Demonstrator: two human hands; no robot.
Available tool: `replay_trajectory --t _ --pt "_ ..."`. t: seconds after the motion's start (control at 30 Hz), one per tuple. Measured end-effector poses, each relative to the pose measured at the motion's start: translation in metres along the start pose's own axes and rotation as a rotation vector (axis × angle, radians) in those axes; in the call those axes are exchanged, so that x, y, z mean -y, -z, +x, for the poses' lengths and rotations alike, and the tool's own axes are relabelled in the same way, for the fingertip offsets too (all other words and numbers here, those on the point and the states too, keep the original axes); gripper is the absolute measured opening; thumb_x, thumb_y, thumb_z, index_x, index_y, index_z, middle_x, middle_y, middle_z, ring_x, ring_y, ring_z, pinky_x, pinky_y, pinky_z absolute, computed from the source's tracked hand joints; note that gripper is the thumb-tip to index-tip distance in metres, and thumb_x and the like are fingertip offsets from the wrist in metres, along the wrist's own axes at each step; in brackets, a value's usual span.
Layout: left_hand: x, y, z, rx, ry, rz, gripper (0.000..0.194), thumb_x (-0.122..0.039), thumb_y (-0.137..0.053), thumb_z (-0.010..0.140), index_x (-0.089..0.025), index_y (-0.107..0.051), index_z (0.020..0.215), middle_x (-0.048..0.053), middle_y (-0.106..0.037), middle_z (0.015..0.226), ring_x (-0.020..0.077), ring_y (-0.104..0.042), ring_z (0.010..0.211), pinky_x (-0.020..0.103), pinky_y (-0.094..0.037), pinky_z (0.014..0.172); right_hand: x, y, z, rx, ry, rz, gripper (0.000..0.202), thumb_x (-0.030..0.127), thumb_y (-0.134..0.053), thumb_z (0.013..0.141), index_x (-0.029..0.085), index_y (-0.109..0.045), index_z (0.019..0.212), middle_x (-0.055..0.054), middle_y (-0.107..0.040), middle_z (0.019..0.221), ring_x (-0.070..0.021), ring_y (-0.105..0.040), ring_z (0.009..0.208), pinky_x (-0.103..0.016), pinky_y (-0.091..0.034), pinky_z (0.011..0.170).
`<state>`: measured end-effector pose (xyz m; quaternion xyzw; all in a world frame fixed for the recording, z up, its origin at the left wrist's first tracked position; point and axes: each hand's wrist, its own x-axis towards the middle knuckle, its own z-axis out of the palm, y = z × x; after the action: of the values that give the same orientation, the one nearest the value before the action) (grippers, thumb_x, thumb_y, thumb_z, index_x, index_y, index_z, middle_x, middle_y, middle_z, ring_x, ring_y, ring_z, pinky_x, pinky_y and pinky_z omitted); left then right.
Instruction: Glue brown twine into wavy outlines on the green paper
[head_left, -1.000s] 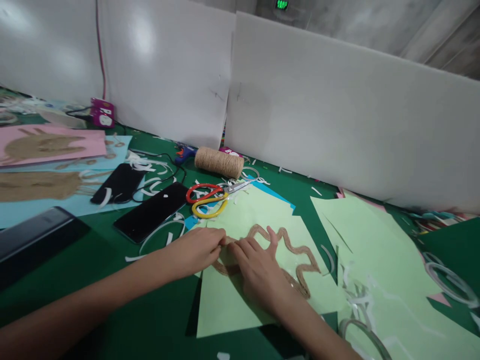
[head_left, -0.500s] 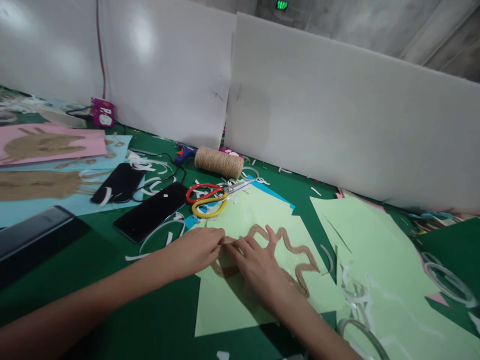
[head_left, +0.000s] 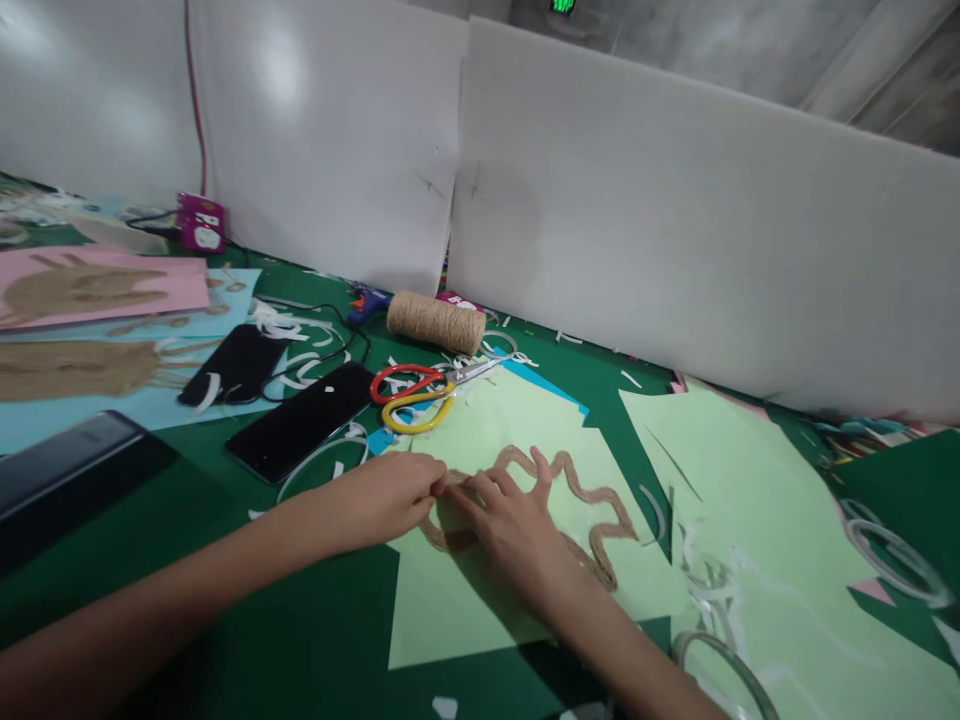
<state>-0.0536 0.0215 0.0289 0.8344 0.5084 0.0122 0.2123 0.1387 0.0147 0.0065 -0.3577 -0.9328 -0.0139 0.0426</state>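
Observation:
A pale green sheet of paper (head_left: 442,630) lies before me, bearing a wavy outline of brown jute twine (head_left: 600,495). At the outline's left side, my left hand (head_left: 401,495) is closed in a pinch on the twine; the fingertips partly hide the strand. My right hand (head_left: 521,535) rests on the sheet just beside it, fingers spread, their tips touching the twine near the left fingertips. One finger sticks up. Part of the outline is hidden under this hand. Scissors (head_left: 416,395) with red and yellow handles lie beyond my hands, next to a twine spool (head_left: 435,322).
A blue glue gun (head_left: 367,305) and its cord lie left of the spool. Two black phones (head_left: 304,420) rest nearby. Twine pictures on pink paper (head_left: 180,285) and blue paper are at left. More green sheets (head_left: 772,480), tape rolls (head_left: 892,560) and white strips lie right. White panels (head_left: 675,230) stand behind.
Both hands stay almost in place at the twine outline. The whole view has shifted very slightly; nothing is visibly let go or picked up.

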Motion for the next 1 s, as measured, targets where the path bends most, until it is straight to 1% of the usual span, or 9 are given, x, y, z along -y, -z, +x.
replay_trajectory --t 0.17,0.27,0.43,0.53,0.63,0.73,0.9,1.0 --pt "0.003 0.011 -0.004 0.103 -0.059 -0.112 0.023 -0.016 -0.038 0.086 -0.019 -0.061 0.089 0.004 -0.062 0.088 0.0165 -0.056 0.08 0.025 -0.039 0.067 0.001 0.005 0.001 0.04 0.009 -0.009 0.045 0.012 -0.043 0.086 0.029 -0.045 0.128 -0.006 -0.059 0.104 -0.0224 -0.05 0.101 -0.065 -0.01 0.101" --pt "0.005 0.016 -0.004 0.114 -0.074 -0.153 0.026 -0.017 -0.037 0.087 -0.02 -0.062 0.093 0.003 -0.062 0.091 0.0165 -0.056 0.083 0.024 -0.04 0.07 0.002 0.006 0.002 0.044 0.006 0.001 0.047 0.011 -0.045 0.084 0.029 -0.046 0.127 -0.006 -0.058 0.106 -0.0228 -0.049 0.101 -0.066 -0.008 0.101" --pt "0.003 0.019 -0.003 0.128 -0.07 -0.14 0.021 -0.017 -0.04 0.085 -0.019 -0.061 0.087 0.003 -0.061 0.086 0.0158 -0.055 0.079 0.023 -0.04 0.067 0.002 0.007 0.001 0.054 0.012 0.009 0.053 0.009 -0.047 0.081 0.028 -0.043 0.129 -0.006 -0.059 0.106 -0.0234 -0.049 0.102 -0.066 -0.007 0.101" --pt "0.002 0.019 -0.001 0.125 -0.073 -0.123 0.016 -0.016 -0.044 0.083 -0.018 -0.06 0.084 0.002 -0.06 0.083 0.0151 -0.055 0.077 0.022 -0.039 0.065 0.002 0.007 0.001 0.048 0.011 0.005 0.053 0.008 -0.047 0.079 0.027 -0.044 0.128 -0.005 -0.058 0.107 -0.0235 -0.049 0.103 -0.067 -0.007 0.101" --pt "0.004 0.018 0.0 0.118 -0.12 -0.099 0.015 -0.015 -0.045 0.083 -0.018 -0.06 0.082 0.002 -0.059 0.082 0.0149 -0.055 0.077 0.022 -0.038 0.065 0.002 0.007 0.001 0.054 0.011 0.007 0.05 0.009 -0.048 0.078 0.027 -0.047 0.124 -0.005 -0.058 0.109 -0.0236 -0.049 0.103 -0.066 -0.008 0.101" --pt "0.006 0.017 -0.001 0.109 -0.18 -0.084 0.016 -0.015 -0.045 0.084 -0.02 -0.06 0.085 0.001 -0.058 0.083 0.0146 -0.055 0.077 0.021 -0.037 0.064 0.002 0.007 0.001 0.056 0.009 0.018 0.046 0.009 -0.048 0.079 0.027 -0.049 0.122 -0.005 -0.057 0.109 -0.0235 -0.048 0.104 -0.066 -0.007 0.101" --pt "0.008 0.016 -0.001 0.121 -0.207 -0.04 0.015 -0.015 -0.047 0.085 -0.019 -0.06 0.078 0.0 -0.056 0.08 0.013 -0.054 0.074 0.02 -0.037 0.064 0.001 0.005 0.0 0.033 0.001 0.041 0.047 0.007 -0.046 0.079 0.028 -0.049 0.122 -0.005 -0.058 0.107 -0.0224 -0.049 0.102 -0.065 -0.002 0.101" --pt "0.008 0.015 -0.001 0.11 -0.226 -0.013 0.016 -0.015 -0.047 0.086 -0.019 -0.06 0.077 0.0 -0.055 0.079 0.0125 -0.054 0.073 0.021 -0.037 0.063 0.001 0.004 0.0 0.029 0.003 0.044 0.046 0.009 -0.047 0.08 0.028 -0.049 0.122 -0.005 -0.058 0.106 -0.0225 -0.049 0.102 -0.064 0.0 0.101"
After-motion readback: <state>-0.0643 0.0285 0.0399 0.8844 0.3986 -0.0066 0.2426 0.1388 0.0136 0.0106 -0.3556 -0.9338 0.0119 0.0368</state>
